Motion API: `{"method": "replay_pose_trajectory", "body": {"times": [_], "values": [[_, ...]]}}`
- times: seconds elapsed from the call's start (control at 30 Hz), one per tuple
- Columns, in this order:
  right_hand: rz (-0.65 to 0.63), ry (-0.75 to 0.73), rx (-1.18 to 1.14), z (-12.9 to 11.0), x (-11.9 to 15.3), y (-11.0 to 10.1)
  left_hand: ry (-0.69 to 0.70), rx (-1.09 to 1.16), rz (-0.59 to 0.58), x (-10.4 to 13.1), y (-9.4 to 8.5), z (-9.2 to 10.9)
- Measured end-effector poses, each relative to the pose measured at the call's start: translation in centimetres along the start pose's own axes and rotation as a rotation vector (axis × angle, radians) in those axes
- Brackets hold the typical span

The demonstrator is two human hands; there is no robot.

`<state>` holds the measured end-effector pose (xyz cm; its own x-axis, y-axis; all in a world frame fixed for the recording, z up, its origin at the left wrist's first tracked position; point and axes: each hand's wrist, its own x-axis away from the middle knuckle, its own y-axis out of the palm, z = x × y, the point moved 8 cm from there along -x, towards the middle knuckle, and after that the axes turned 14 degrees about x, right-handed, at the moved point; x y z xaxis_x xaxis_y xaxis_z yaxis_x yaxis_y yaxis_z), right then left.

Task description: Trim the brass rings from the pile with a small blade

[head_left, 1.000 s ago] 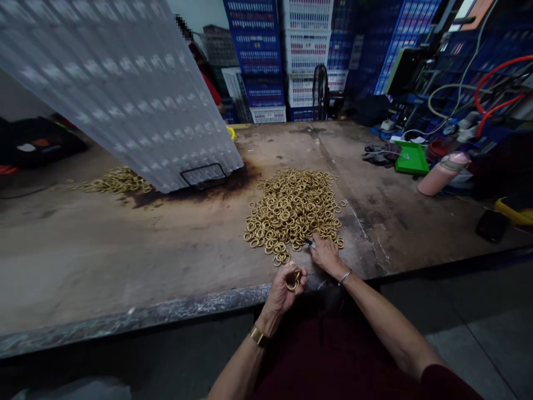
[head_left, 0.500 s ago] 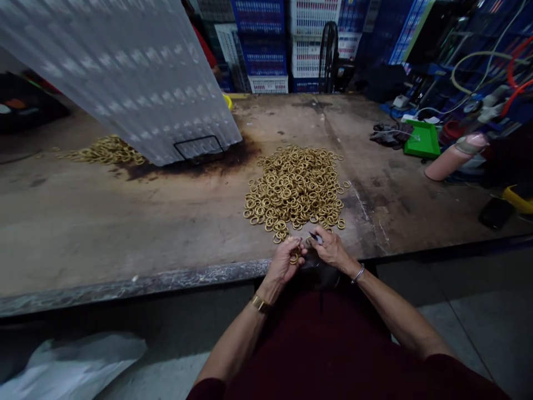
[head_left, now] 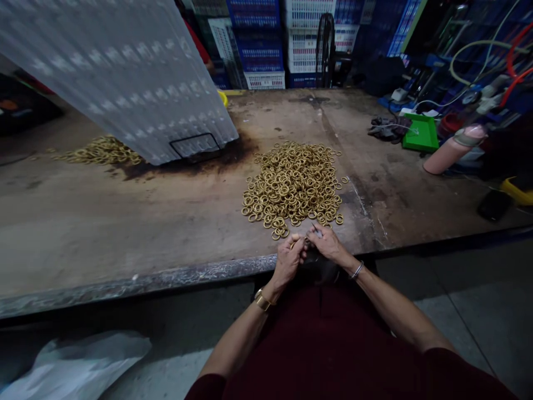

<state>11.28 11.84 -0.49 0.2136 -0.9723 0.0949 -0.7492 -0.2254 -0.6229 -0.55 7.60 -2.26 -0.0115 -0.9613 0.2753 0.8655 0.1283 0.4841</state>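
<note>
My left hand [head_left: 290, 255] is closed on a brass-coloured ring [head_left: 293, 245], partly hidden by the fingers. Close beside it, my right hand [head_left: 327, 243] grips a small thin tool with a dark pointed tip [head_left: 315, 228]; its exact kind is too small to make out. The fingertips of both hands meet above the table's front edge. Just beyond them lies a heap of brass-coloured rings [head_left: 297, 183], with a few loose ones around its border.
A tall grey ribbed panel [head_left: 137, 78] stands leaning on the wooden table [head_left: 166, 222], with more rings [head_left: 100, 151] behind its left side. At right are a green tray [head_left: 420, 133], a pink bottle [head_left: 452, 150] and hoses. Stacked crates [head_left: 260, 53] line the back.
My hands have come together, and the left has turned so that its fingers cover more of the ring. The right still holds the thin tool. The view has shifted slightly.
</note>
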Motion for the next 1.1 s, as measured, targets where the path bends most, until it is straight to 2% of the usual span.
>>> {"method": "replay_pose_trajectory", "body": {"times": [0.17,0.33,0.4,0.5,0.67,0.93,1.1], "values": [[0.036,0.005,-0.044,-0.1,0.1,-0.2,-0.097,0.085,-0.12,0.0,1.2,-0.6],[-0.005,0.032,-0.104,-0.2,0.0,-0.1,-0.113,0.188,-0.097,0.3,1.4,-0.5],[0.042,0.013,-0.01,-0.3,0.0,-0.7,-0.12,0.211,-0.091,0.5,1.5,-0.4],[0.1,-0.102,0.26,-1.1,0.6,-1.2,-0.105,0.22,-0.072,0.5,1.5,-0.1],[-0.019,-0.259,0.557,-2.0,1.8,0.2,-0.054,0.172,-0.06,0.2,1.2,0.0],[-0.045,-0.219,0.7,-2.8,1.9,0.1,-0.029,0.096,-0.029,0.0,0.1,-0.4],[-0.131,-0.177,0.725,-2.1,1.7,0.7,-0.031,0.113,-0.03,0.0,0.0,-0.5]]}}
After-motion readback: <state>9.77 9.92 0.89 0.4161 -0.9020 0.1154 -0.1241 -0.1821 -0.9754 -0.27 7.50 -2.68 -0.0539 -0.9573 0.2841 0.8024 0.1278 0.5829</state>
